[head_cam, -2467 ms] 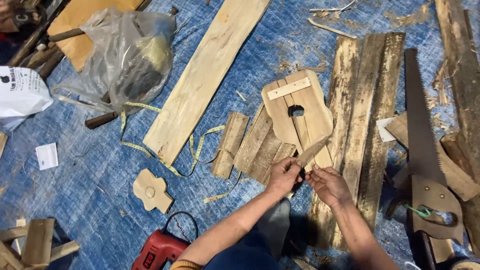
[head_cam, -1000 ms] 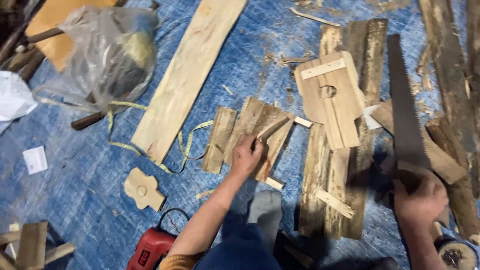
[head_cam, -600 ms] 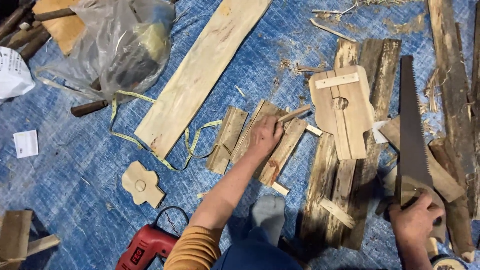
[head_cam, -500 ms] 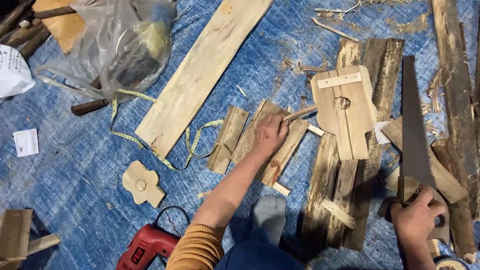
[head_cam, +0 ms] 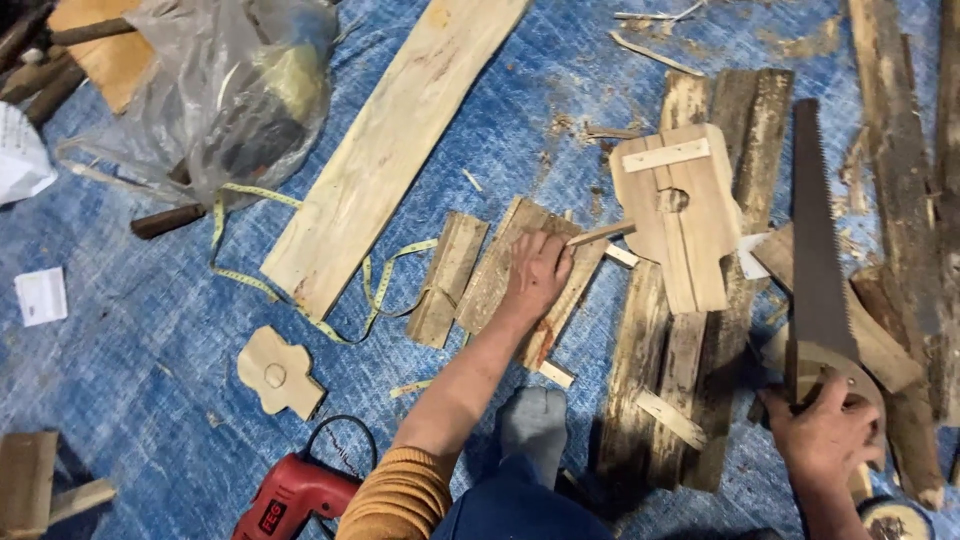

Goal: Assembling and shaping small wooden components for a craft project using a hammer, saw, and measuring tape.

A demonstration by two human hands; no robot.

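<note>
My left hand (head_cam: 535,277) lies flat on a short weathered wood board (head_cam: 500,265) on the blue tarp, fingers spread, next to a thin wood strip (head_cam: 598,234). My right hand (head_cam: 822,435) grips the wooden handle of a hand saw (head_cam: 815,260), whose toothed blade points away from me over old planks. A cut plywood shape with a round hole and a crossbar (head_cam: 676,212) rests on dark planks (head_cam: 700,330) between the two hands.
A long pale plank (head_cam: 390,140) lies diagonally at upper left, with a yellow tape measure (head_cam: 300,300) looped by it. A plastic bag (head_cam: 225,95), a small flower-shaped wood cutout (head_cam: 277,373), a red power drill (head_cam: 290,495) and rough planks (head_cam: 890,150) surround me.
My left hand left the plywood shape and came down on the short board. My right hand reached right and took hold of the saw handle.
</note>
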